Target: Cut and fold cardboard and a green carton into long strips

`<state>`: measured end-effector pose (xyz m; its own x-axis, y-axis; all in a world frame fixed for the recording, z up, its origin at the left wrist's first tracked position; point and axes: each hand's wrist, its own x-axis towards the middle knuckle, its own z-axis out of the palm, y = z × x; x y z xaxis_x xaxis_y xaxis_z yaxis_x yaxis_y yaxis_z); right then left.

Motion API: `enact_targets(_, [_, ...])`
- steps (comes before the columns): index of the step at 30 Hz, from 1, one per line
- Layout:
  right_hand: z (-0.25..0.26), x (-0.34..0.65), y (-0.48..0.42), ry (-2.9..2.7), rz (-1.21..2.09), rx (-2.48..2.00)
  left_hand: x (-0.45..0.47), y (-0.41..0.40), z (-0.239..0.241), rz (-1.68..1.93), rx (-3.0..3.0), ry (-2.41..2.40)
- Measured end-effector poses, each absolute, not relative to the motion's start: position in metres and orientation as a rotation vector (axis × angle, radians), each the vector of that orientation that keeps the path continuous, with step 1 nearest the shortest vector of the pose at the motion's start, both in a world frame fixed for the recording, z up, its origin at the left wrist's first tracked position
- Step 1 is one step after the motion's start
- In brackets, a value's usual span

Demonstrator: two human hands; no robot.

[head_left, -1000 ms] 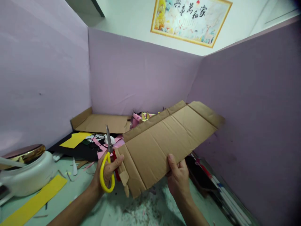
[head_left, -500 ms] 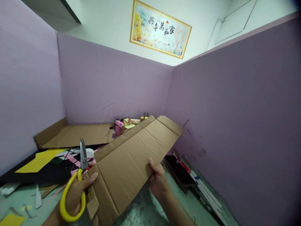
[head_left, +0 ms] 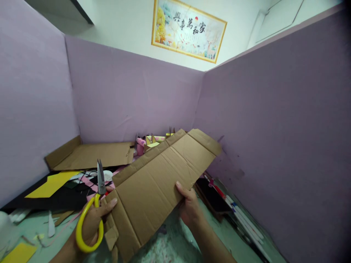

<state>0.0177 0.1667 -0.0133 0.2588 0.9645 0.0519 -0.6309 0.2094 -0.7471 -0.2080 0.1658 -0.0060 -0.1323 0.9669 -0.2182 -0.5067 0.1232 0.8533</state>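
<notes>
A long flattened cardboard sheet (head_left: 161,175) with creases and flaps is held up over the table, its far end pointing to the right wall. My left hand (head_left: 94,219) is closed round yellow-handled scissors (head_left: 91,212), blades closed and pointing up, and its thumb presses on the sheet's near left end. My right hand (head_left: 189,206) grips the sheet's lower edge near the middle, thumb on top.
Purple partition walls (head_left: 268,120) enclose the table on three sides. Another flat cardboard piece (head_left: 93,155) lies at the back left. Black and yellow paper (head_left: 52,184), pink scraps and offcuts litter the left. Pens and dark items (head_left: 227,204) lie along the right wall.
The view swung right one second ago, then barely moved. The cardboard's far end has risen slightly; both hands keep their hold.
</notes>
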Motion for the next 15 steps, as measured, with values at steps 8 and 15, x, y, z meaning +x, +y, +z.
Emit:
enact_targets(8, [-0.013,0.021,0.166,-0.605,1.169,-0.722,-0.216,0.171,-0.016,1.435,0.715,1.019])
enact_targets(15, [-0.008,0.030,0.170,-0.570,0.961,-0.791,-0.230,0.172,-0.011,1.623,1.004,1.129])
